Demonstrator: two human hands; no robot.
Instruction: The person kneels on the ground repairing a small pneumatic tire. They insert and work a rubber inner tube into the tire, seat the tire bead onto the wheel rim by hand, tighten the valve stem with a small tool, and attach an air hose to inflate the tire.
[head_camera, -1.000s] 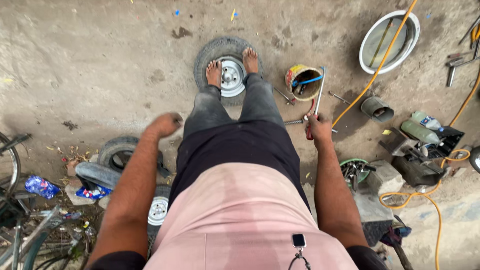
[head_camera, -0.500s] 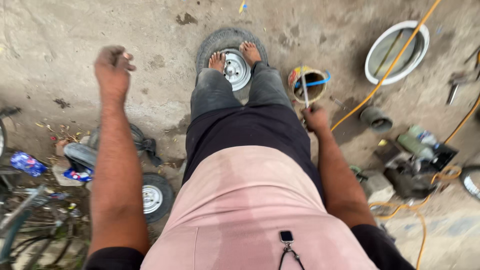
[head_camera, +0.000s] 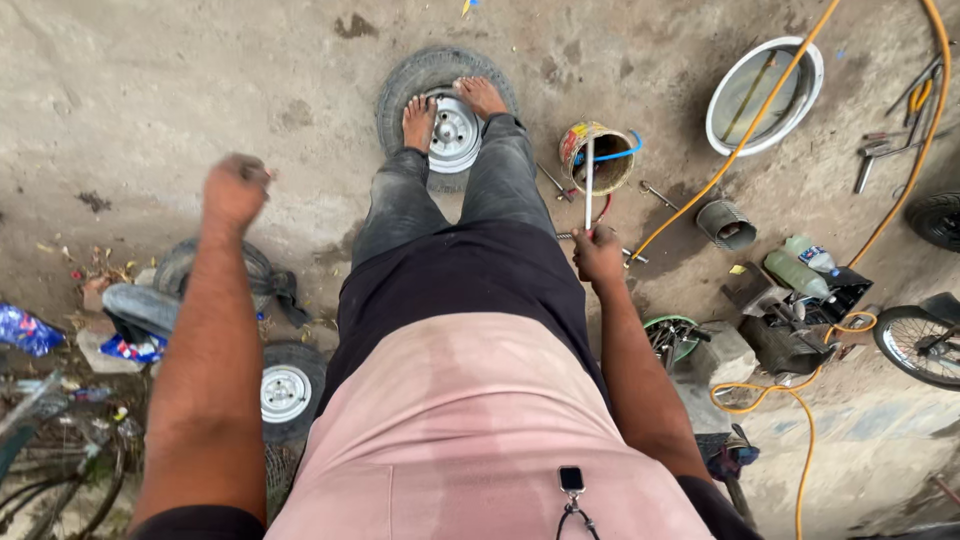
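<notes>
The right hand (head_camera: 598, 255) has its grip closed around one long metal bar (head_camera: 589, 180), held upright beside the right thigh. The left hand (head_camera: 235, 190) is raised and curled into a loose fist, holding nothing. Both bare feet stand on one small tyre (head_camera: 400, 85) with a silver rim, lying flat on the concrete floor (head_camera: 150, 80). One rusty tin (head_camera: 598, 155) stands just beside the bar; two more small wheels (head_camera: 290, 390) lie left.

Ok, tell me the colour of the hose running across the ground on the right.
The hose is orange-yellow, clearest in the head view.
</notes>
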